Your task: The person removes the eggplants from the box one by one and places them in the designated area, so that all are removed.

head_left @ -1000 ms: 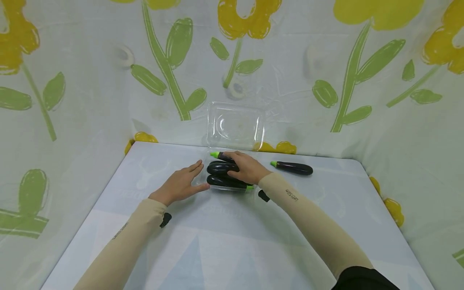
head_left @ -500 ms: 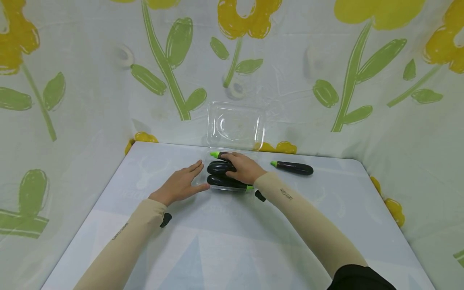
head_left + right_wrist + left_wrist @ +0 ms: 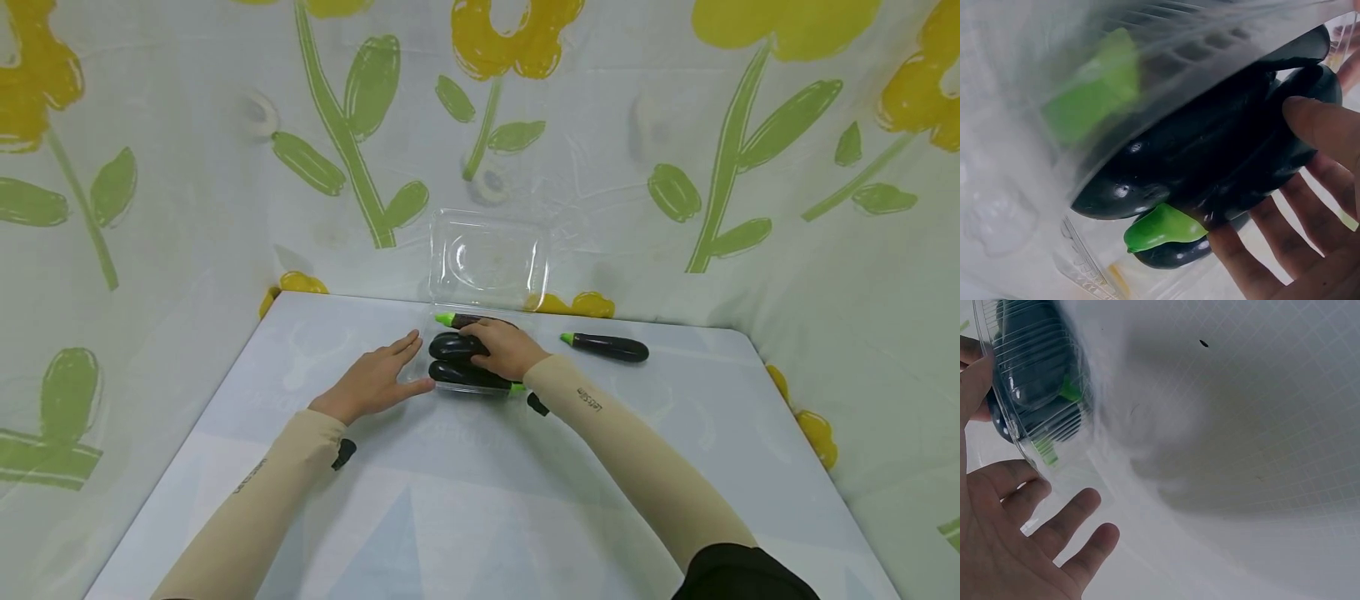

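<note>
A clear plastic clamshell box [image 3: 480,391] lies on the table with its lid [image 3: 489,260] raised behind it. Three dark toy-like eggplants with green caps lie inside: a back eggplant [image 3: 463,320], a middle eggplant [image 3: 452,346] and a front eggplant [image 3: 467,375]. My right hand [image 3: 512,348] grips the middle eggplant; in the right wrist view the thumb and fingers [image 3: 1291,231] lie on opposite sides of it. At the box's left side, my left hand [image 3: 367,383] has its fingers extended, and some touch the box rim in the left wrist view.
Another eggplant [image 3: 609,347] lies on the table to the right of the box. A pale table [image 3: 420,500] extends toward me. Close behind the table hangs a flower-print curtain [image 3: 592,183], and it also covers both sides.
My right hand has shifted slightly left, and its fingers have drawn back from the back eggplant onto the middle one. More of the back eggplant shows now. My left hand stays in place.
</note>
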`<control>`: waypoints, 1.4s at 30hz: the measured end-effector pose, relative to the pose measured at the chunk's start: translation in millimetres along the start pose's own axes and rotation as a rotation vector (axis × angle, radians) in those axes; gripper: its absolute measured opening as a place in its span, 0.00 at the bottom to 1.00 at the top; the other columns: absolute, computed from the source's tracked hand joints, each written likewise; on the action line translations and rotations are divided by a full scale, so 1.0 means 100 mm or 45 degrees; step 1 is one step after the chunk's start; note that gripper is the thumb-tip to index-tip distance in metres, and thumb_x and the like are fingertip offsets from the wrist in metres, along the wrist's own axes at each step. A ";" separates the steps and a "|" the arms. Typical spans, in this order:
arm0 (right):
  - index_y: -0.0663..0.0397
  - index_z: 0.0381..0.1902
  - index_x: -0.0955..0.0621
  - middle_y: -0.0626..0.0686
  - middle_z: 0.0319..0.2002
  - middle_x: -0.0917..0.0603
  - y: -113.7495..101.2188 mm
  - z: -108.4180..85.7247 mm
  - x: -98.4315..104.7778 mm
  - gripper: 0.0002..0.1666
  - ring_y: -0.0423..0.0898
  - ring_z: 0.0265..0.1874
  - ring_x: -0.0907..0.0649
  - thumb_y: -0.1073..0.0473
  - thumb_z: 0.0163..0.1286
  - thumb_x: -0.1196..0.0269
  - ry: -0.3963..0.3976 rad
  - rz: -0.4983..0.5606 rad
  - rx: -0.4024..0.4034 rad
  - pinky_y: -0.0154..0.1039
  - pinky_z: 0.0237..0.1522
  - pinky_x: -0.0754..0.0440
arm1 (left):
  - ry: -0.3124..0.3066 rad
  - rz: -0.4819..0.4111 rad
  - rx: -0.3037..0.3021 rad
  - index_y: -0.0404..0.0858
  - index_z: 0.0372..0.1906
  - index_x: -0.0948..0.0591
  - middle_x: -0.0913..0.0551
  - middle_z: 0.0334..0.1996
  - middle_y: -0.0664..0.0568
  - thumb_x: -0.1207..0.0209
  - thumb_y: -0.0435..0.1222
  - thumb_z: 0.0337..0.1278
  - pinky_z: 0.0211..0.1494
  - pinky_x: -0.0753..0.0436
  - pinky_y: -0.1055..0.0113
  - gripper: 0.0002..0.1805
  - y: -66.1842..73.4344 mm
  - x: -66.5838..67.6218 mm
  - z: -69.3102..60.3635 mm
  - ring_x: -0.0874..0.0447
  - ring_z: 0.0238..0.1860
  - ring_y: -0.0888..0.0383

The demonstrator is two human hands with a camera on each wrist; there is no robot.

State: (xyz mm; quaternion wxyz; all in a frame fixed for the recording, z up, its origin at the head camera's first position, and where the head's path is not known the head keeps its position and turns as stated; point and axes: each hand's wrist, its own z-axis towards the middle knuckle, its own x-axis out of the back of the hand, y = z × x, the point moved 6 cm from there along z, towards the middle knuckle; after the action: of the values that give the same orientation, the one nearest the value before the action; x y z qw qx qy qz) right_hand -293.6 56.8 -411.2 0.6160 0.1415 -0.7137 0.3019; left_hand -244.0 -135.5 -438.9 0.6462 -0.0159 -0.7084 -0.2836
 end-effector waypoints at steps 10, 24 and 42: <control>0.46 0.69 0.24 0.53 0.67 0.23 0.01 0.01 0.00 0.28 0.51 0.66 0.24 0.58 0.72 0.33 0.012 -0.007 0.003 0.48 0.69 0.29 | -0.009 0.006 0.000 0.36 0.80 0.42 0.47 0.80 0.46 0.45 0.67 0.64 0.72 0.33 0.42 0.51 -0.01 -0.01 0.01 0.36 0.73 0.38; 0.45 0.68 0.23 0.54 0.65 0.22 0.05 -0.02 0.03 0.28 0.51 0.62 0.22 0.57 0.71 0.32 0.045 0.024 0.024 0.49 0.66 0.25 | -0.017 -0.006 0.016 0.36 0.80 0.42 0.47 0.80 0.46 0.44 0.65 0.65 0.72 0.34 0.42 0.51 -0.01 -0.01 0.00 0.36 0.73 0.38; 0.45 0.70 0.24 0.53 0.64 0.22 0.13 -0.21 0.31 0.29 0.51 0.61 0.21 0.57 0.72 0.33 0.146 0.134 0.015 0.49 0.66 0.25 | 0.003 -0.016 -0.003 0.35 0.79 0.41 0.46 0.80 0.45 0.44 0.65 0.65 0.72 0.33 0.43 0.51 0.02 0.01 -0.01 0.36 0.73 0.37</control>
State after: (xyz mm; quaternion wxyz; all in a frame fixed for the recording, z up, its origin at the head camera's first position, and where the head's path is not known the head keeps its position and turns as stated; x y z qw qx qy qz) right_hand -290.3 84.7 -383.1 0.6384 0.0900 -0.6818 0.3458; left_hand -242.6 -135.1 -437.1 0.6451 -0.0118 -0.7074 -0.2887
